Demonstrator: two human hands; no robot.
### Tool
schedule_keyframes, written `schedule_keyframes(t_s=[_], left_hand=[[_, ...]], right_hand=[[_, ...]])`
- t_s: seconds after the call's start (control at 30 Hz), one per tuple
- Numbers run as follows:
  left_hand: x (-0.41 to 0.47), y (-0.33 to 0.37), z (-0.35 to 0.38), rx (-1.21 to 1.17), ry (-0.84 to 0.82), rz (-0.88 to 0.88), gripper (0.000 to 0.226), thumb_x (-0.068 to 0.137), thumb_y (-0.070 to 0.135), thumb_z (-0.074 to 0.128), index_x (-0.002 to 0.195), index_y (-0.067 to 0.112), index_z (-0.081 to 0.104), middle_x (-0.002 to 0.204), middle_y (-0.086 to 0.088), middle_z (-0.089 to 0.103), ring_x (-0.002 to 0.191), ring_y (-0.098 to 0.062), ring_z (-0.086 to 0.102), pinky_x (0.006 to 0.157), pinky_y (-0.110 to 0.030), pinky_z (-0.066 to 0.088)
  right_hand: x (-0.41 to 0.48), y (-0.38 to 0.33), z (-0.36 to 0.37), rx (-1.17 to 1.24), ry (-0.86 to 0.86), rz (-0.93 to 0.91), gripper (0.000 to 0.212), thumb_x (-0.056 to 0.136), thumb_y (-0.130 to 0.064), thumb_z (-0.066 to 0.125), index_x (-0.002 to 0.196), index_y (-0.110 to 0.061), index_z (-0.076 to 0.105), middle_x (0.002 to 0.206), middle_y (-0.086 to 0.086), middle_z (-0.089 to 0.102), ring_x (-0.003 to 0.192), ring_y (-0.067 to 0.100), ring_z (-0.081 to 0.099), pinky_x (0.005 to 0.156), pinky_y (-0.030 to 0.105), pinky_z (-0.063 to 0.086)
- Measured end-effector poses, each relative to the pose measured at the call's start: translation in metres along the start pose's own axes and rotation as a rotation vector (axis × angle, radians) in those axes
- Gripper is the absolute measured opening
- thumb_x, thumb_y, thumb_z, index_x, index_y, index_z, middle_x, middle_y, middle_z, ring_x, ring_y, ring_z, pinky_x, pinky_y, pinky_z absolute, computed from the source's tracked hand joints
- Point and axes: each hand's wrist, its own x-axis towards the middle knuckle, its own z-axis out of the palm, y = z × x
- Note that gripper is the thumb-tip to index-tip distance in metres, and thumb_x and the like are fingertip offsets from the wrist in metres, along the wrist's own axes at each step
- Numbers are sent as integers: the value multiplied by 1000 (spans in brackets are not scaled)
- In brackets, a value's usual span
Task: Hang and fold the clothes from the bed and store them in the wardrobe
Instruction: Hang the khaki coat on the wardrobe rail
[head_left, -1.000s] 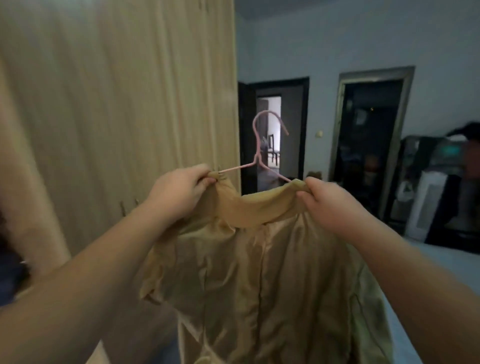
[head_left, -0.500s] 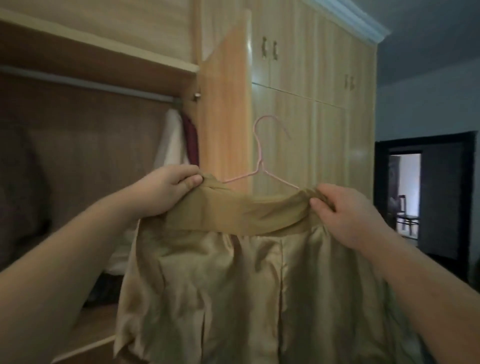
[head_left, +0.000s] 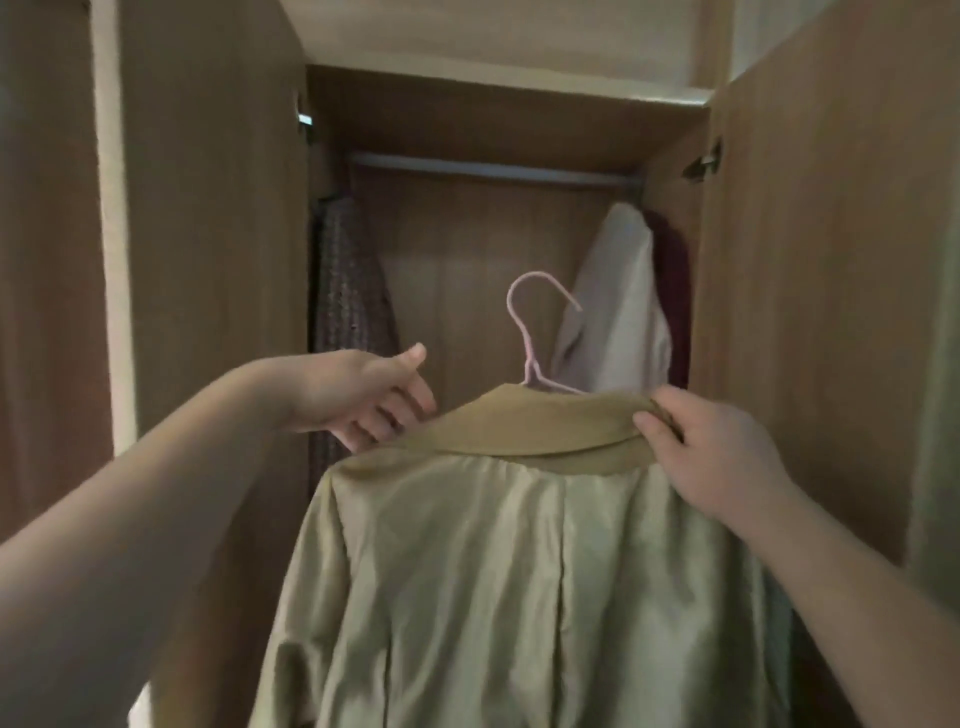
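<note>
Facing the open wardrobe (head_left: 467, 249) now, rail (head_left: 493, 170) above your hanger (head_left: 532, 332).
Left hand (head_left: 358, 400) has loosened off the jacket (head_left: 493, 571), fingers relaxed; right hand (head_left: 719, 457) pinches its shoulder, ready for hooking.

The olive jacket (head_left: 519, 571) hangs on a thin pink hanger (head_left: 529, 332), with its shiny lining facing the viewer and the collar folded over on top. The hook stands upright in front of the open wardrobe (head_left: 208, 260), below its rail (head_left: 493, 169).

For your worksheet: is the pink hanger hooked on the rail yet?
No: the pink hanger is unhooked, its hook clearly below the rail.
</note>
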Motion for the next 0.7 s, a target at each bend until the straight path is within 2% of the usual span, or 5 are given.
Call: schedule_keyframes(t_s=[0.07, 0.2, 0.37, 0.53, 0.7], left_hand=[[-1, -7, -6, 130, -41, -30, 71, 87, 74, 27, 118, 23, 65, 111, -1, 73, 104, -23, 70, 93, -44, 53], [31, -30, 4, 599, 267, 89, 46, 97, 61, 38, 112, 27, 65, 106, 11, 69, 101, -8, 63, 93, -28, 46], [70, -59, 0, 575, 582, 173, 26, 99, 39, 52, 83, 20, 60, 80, 6, 63, 77, -5, 58, 65, -16, 39], [113, -44, -8, 651, 651, 159, 24, 99, 40, 51, 86, 21, 57, 84, 6, 64, 82, -9, 59, 78, -33, 47], [145, -33, -33, 697, 764, 169, 19, 98, 35, 55, 83, 24, 53, 79, 8, 62, 78, -3, 58, 77, -33, 47]], right_hand=[[10, -10, 30, 3, 8, -5, 27, 95, -40, 50, 74, -26, 41, 56, -8, 46, 56, 23, 52, 50, 34, 34], [34, -22, 76, 109, 8, -38, 14, 97, -36, 50, 90, -24, 51, 69, -7, 55, 63, 18, 50, 55, 33, 36], [78, -10, 126, 143, 14, -85, 17, 91, -39, 56, 103, -32, 47, 90, -4, 62, 85, 23, 61, 69, 38, 48], [125, -4, 163, 132, 69, -196, 17, 93, -36, 56, 104, -24, 50, 97, 0, 63, 92, 28, 61, 69, 37, 43], [175, 42, 193, 362, 15, -207, 18, 94, -43, 52, 108, -31, 51, 98, -10, 60, 91, 16, 59, 74, 33, 45]])
